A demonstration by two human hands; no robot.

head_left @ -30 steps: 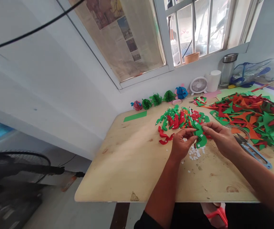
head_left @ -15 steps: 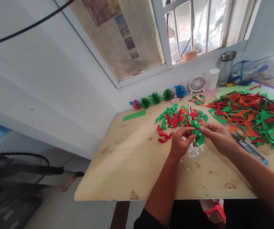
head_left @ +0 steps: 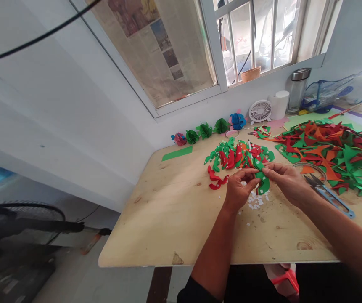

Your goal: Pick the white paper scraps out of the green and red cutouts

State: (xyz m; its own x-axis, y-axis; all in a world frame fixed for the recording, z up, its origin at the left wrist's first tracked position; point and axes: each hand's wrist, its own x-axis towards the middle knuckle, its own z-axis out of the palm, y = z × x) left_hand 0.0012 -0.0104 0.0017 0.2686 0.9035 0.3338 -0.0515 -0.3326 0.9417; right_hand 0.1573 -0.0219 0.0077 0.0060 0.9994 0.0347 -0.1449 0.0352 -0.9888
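Note:
A curved green paper piece (head_left: 264, 185) with small white squares on it is pinched between both hands above the table. My left hand (head_left: 240, 187) is closed on its left edge, thumb and forefinger together. From the other side my right hand (head_left: 283, 176) grips its upper right part with thumb and fingers. Red and dark layers show along the piece's lower left edge. Behind the hands lies a pile of curved red and green paper pieces (head_left: 231, 155), many dotted with white squares. Loose white squares (head_left: 256, 201) are scattered on the table beneath the hands.
Blue-handled scissors (head_left: 334, 198) lie right of my right hand, near a tape-like ring (head_left: 315, 168). A large heap of paper offcuts (head_left: 335, 151) covers the right side. Along the wall stand paper ornaments (head_left: 205, 130), a small white fan (head_left: 260, 111) and a glass bottle (head_left: 299, 90).
Both hands stay in nearly the same place, still holding the green paper piece. The piece's visible shape looks slightly narrower between the fingers. The camera view has shifted very slightly.

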